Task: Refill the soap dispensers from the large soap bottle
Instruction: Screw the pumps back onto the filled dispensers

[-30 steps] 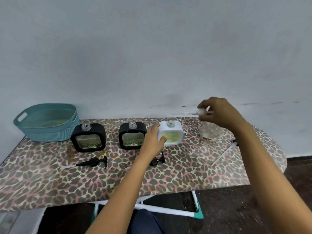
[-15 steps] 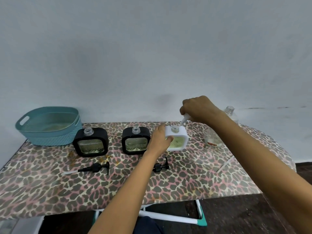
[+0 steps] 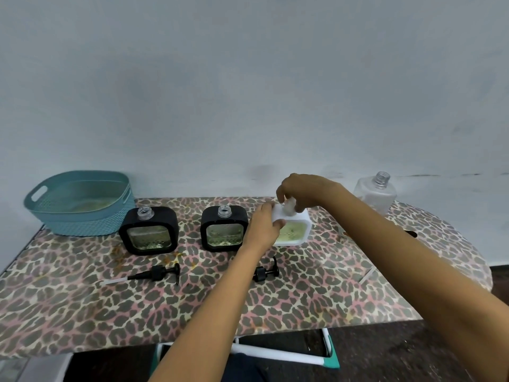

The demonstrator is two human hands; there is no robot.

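Note:
A white square soap dispenser (image 3: 295,230) with green soap stands on the leopard-print table (image 3: 275,293). My left hand (image 3: 263,226) grips its left side. My right hand (image 3: 301,193) pinches a white pump head (image 3: 288,209) sitting on the dispenser's neck. Two black square dispensers (image 3: 148,230) (image 3: 223,228) stand open-necked to the left, with green soap inside. Their two black pump heads (image 3: 158,272) (image 3: 265,271) lie on the table in front. The large clear soap bottle (image 3: 376,193) stands uncapped at the back right, nearly empty.
A teal plastic basket (image 3: 80,202) sits at the back left against the wall. A thin white tube (image 3: 367,275) lies near my right forearm. The table's front edge runs below my arms, with a white and teal frame (image 3: 327,354) under it.
My right hand carried the white pump head from the large bottle to the white dispenser and lowered it onto the neck. My left hand stayed on the dispenser.

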